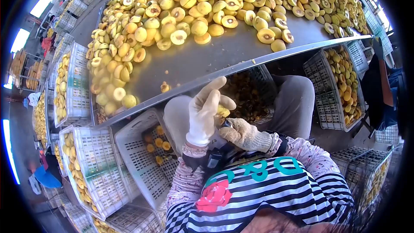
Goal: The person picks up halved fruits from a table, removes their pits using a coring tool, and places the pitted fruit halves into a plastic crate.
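My left hand [205,114], in a white glove, is bent around a yellow fruit half [222,111] above my lap. Close against it on the right, my right hand [246,134], in a beige knitted glove, is closed on a small dark tool [226,123] that touches the fruit. Only a little of the tool shows. Beyond both hands lies the metal table [189,67], heaped with halved yellow fruit [199,28]; some halves show dark centres. A small piece of fruit [164,87] lies alone near the table's front edge.
Between my knees, under the table edge, a crate holds dark scraps [246,95]. A white crate [140,164] with several fruit halves stands at my left. Filled crates stand farther left [97,168] and right [321,92]. The table's metal rim [241,65] runs just beyond my hands.
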Action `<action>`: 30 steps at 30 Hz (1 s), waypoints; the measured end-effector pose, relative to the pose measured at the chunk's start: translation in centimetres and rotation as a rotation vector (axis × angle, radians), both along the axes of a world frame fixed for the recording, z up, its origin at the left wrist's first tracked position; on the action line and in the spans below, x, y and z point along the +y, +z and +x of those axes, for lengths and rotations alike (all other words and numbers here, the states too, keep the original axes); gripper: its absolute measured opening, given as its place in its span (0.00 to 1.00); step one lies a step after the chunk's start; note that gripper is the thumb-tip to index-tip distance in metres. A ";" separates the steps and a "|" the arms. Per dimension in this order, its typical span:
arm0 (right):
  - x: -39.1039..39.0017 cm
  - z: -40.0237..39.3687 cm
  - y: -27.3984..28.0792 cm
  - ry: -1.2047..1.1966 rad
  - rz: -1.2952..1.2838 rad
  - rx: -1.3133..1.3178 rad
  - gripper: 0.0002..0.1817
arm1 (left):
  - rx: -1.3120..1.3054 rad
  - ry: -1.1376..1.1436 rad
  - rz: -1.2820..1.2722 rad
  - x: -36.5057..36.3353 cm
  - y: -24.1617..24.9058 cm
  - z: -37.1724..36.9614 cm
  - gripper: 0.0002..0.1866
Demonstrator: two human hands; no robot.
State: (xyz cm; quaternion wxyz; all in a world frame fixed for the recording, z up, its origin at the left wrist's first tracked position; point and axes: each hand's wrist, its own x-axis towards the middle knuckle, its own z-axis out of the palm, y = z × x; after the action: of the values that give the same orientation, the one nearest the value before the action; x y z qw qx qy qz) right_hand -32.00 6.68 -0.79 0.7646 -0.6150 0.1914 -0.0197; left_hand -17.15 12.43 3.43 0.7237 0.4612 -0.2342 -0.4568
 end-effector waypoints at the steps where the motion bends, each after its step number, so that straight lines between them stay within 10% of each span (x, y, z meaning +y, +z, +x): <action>1: -0.5 -0.1 1.5 0.060 0.187 0.061 0.19 | -0.019 -0.023 -0.011 0.0 -0.1 0.2 0.19; 15: -1.0 0.4 -1.4 0.490 1.774 -0.254 0.29 | 0.334 -0.203 -0.334 -2.6 -2.9 0.3 0.24; 22: -3.4 -0.5 -0.2 0.396 1.436 -0.466 0.30 | 0.695 0.155 -0.079 -2.4 -3.6 0.9 0.17; 25: -3.1 0.5 0.7 -0.260 0.623 0.213 0.28 | 0.563 0.314 0.017 -0.2 -2.6 1.2 0.18; 30: -2.7 0.5 -0.4 -0.332 0.549 0.219 0.25 | -0.045 0.659 -0.083 10.2 -0.4 6.1 0.19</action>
State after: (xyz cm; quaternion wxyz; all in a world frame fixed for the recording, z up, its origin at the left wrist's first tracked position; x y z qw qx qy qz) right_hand -31.52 4.03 -1.20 0.8629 -0.3452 0.3682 -0.0252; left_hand -11.10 22.66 2.98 0.8455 0.4920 -0.1066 -0.1778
